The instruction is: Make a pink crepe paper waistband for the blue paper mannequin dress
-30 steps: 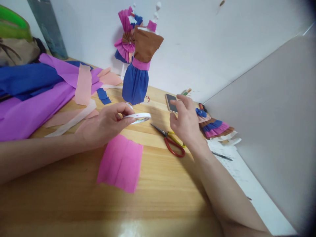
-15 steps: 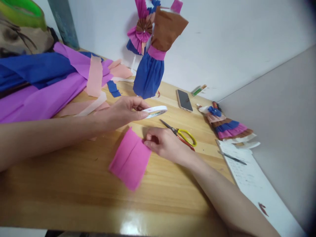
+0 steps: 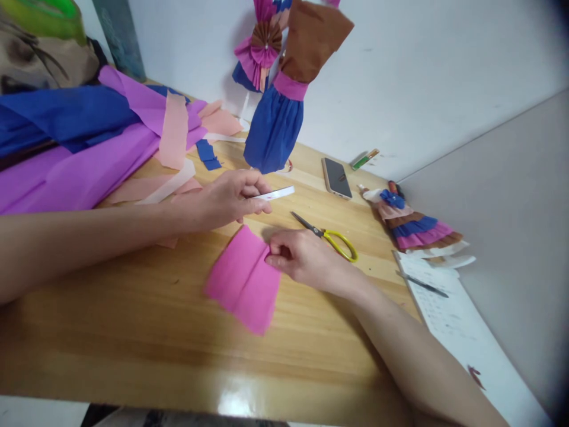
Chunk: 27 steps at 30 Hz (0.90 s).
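Note:
Between the thumb and fingers of my left hand (image 3: pixel 237 196) is a narrow roll of white tape (image 3: pixel 281 193), seen nearly edge-on above the table. My right hand (image 3: pixel 300 256), its fingers pinched, grips the right edge of a piece of pink crepe paper (image 3: pixel 244 281) with a crease down it. Just beyond that hand lie scissors (image 3: pixel 320 232) with a yellow handle loop showing; the other loop is hidden behind the hand. A paper dress (image 3: pixel 284 101) with a brown top, pink waistband and blue skirt stands behind my left hand.
Purple crepe paper (image 3: pixel 89 169) and blue crepe paper (image 3: pixel 66 115) pile up at left, beside peach strips (image 3: pixel 173 130). A phone (image 3: pixel 336 178) lies at the back. On the right are a tiered paper dress (image 3: pixel 413 222) and a white sheet (image 3: pixel 462 320) with a pen (image 3: pixel 424 284).
My left hand has turned the tape roll from showing its open ring to nearly edge-on. The pink paper has swung slightly right with my right hand. The whole view has shifted a little.

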Available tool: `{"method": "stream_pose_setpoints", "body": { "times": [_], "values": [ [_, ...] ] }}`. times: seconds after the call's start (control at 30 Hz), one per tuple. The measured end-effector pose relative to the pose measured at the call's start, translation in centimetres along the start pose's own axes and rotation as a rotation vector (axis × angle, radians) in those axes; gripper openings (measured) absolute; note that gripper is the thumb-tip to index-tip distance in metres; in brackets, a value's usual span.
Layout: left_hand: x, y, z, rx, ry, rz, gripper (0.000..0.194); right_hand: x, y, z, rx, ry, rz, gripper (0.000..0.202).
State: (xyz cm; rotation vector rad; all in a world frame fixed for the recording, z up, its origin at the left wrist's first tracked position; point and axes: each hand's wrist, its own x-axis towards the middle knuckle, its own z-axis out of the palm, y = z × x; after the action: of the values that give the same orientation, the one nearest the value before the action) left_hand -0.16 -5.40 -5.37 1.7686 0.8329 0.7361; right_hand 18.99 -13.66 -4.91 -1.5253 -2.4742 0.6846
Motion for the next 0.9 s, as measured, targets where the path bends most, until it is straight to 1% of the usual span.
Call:
{"method": "stream_pose_setpoints", "body": {
  "times": [0.07,0.13,0.17,0.2,0.23,0.3,0.33,0.37,0.4,0.47,0.53,0.57,0.63,0.7,0.77,0.83,0.9],
  "values": [
    [0.1,-0.4,0.0,-0.015,-0.009,-0.003,0.009,-0.4,0.2,-0.7,-0.049,-0.030,0.022,0.032],
    [0.3,-0.7,0.1,-0.027,-0.008,0.014,0.008,-0.8,0.0,-1.3,-0.112,-0.072,0.092,0.035],
    [0.4,-0.9,0.1,-0.034,-0.010,0.022,0.008,-0.8,-0.1,-1.4,-0.135,-0.071,0.128,0.037],
    [0.4,-1.1,0.1,-0.041,-0.012,0.028,0.008,-0.8,-0.3,-1.3,-0.144,-0.039,0.153,0.037],
    [0.5,-1.2,0.2,-0.052,-0.012,0.034,0.008,-0.7,-0.5,-1.0,-0.138,0.027,0.167,0.033],
    [0.6,-1.5,0.3,-0.096,-0.012,0.038,0.007,0.0,-0.6,0.1,-0.083,0.212,0.135,0.016],
    [0.6,-1.5,0.3,-0.126,-0.015,0.038,0.007,0.5,-0.6,0.7,-0.033,0.273,0.094,0.013],
    [0.6,-1.6,0.3,-0.153,-0.018,0.040,0.006,0.9,-0.5,1.3,0.020,0.281,0.045,0.020],
    [0.6,-1.5,0.3,-0.172,-0.021,0.041,0.006,1.4,-0.3,1.9,0.078,0.265,0.005,0.020],
    [0.5,-1.5,0.1,-0.185,-0.024,0.035,0.009,1.9,0.2,2.3,0.195,0.236,-0.051,0.010],
    [0.3,-1.4,-0.2,-0.194,-0.024,0.018,0.012,1.9,0.6,1.8,0.322,0.214,-0.062,0.013],
    [0.3,-1.4,-0.3,-0.208,-0.026,0.002,0.013,1.7,0.9,1.4,0.407,0.203,-0.050,0.014],
    [0.2,-1.4,-0.5,-0.254,-0.043,-0.024,0.014,1.1,1.2,0.3,0.646,0.175,0.003,0.015],
    [0.1,-1.5,-0.7,-0.299,-0.062,-0.042,0.013,0.6,1.5,-0.6,0.902,0.199,0.089,0.016],
    [0.1,-1.5,-0.7,-0.325,-0.071,-0.054,0.010,0.4,1.7,-1.3,1.058,0.295,0.176,0.017],
    [0.1,-1.5,-0.8,-0.331,-0.075,-0.068,0.007,0.4,1.9,-1.7,1.097,0.405,0.234,0.019],
    [0.1,-1.6,-0.8,-0.338,-0.083,-0.079,0.006,0.6,2.0,-1.9,1.113,0.489,0.271,0.022]
  ]
}}
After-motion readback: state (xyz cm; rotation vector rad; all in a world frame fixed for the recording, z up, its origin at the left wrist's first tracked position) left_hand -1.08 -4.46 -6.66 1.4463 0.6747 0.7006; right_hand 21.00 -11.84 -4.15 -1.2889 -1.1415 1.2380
